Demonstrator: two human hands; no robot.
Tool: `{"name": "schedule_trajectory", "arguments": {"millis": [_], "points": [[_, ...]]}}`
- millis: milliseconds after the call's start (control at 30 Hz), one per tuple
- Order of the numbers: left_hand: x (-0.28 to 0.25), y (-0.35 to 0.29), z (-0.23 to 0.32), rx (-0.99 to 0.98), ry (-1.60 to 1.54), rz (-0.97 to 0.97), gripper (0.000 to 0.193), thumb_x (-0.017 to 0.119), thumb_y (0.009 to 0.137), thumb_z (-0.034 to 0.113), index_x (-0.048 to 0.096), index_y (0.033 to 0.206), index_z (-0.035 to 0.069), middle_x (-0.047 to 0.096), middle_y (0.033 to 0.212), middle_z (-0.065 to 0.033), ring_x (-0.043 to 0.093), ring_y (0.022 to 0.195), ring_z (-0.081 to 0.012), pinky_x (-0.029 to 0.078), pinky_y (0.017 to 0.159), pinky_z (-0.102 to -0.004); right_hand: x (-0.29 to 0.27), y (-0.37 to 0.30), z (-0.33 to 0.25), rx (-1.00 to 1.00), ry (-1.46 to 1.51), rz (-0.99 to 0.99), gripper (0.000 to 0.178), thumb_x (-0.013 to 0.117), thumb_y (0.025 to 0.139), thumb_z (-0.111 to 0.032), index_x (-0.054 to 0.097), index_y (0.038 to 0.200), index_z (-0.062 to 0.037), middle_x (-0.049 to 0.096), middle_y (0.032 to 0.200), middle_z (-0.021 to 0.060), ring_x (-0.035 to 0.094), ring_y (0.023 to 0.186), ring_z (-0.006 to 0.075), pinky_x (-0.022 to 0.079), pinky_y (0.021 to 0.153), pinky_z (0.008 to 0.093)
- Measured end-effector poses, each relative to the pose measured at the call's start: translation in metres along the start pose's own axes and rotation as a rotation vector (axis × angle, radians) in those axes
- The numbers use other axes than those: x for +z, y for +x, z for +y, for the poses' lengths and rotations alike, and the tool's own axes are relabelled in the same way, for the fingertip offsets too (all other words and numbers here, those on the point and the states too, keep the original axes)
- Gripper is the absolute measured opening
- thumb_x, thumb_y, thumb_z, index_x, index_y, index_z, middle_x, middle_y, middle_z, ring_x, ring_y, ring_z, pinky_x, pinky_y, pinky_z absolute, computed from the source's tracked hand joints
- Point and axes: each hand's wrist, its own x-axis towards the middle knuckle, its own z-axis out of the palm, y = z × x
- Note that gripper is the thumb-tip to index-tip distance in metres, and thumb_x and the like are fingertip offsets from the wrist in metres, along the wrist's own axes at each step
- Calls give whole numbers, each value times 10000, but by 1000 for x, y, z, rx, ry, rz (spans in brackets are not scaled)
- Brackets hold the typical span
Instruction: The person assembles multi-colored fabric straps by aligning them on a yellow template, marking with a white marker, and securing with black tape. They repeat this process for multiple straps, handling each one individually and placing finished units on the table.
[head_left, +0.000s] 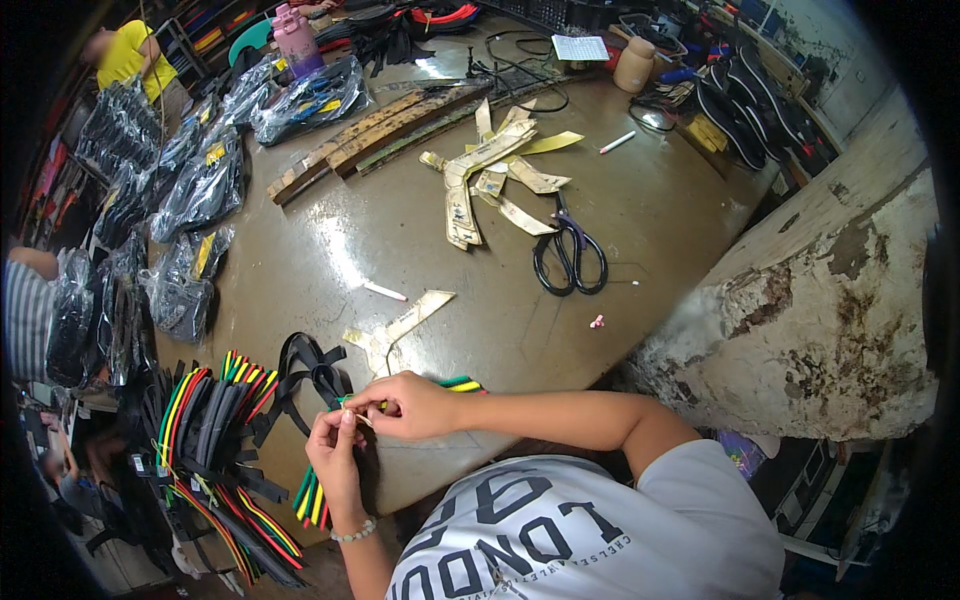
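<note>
My left hand (338,455) and my right hand (408,406) meet at the table's near edge, fingertips pinched close together. Between them runs a thin pale string (352,413), held by both. Under the hands lies a bunch of green, yellow, red and black striped straps (312,497); its other end sticks out beyond my right wrist. Green material shows at the fingertips, but the fingers hide most of the place they work on. Just beyond, black webbing (318,372) lies in loops beside a pale worn pattern piece (400,328).
Tied bundles of striped straps (215,400) hang over the left edge. Black-handled scissors (570,262), a pen (385,291), pattern pieces (475,180) and wooden bars (370,135) lie farther off. Plastic-wrapped goods (205,180) line the left. A rough pillar (810,300) stands right; a person (135,55) is back left.
</note>
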Motion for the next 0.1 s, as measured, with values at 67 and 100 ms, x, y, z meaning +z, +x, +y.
{"name": "schedule_trajectory", "arguments": {"millis": [67,100], "points": [[-2,1,-8,93,76,0,147,640,962,146,655,944,1,530,840,3,525,682,-77,440,620,-227,-4,8,8,52,97,-75,355,665,914,-200,657,1223,-26,704,1011,82,635,799,110,526,714,229],[-2,3,-14,147,113,2,137,637,965,143,657,959,7,531,858,0,527,686,-82,445,625,-230,-6,8,13,17,109,-70,355,665,914,-200,657,1223,-26,704,1011,82,635,799,110,526,714,229]]}}
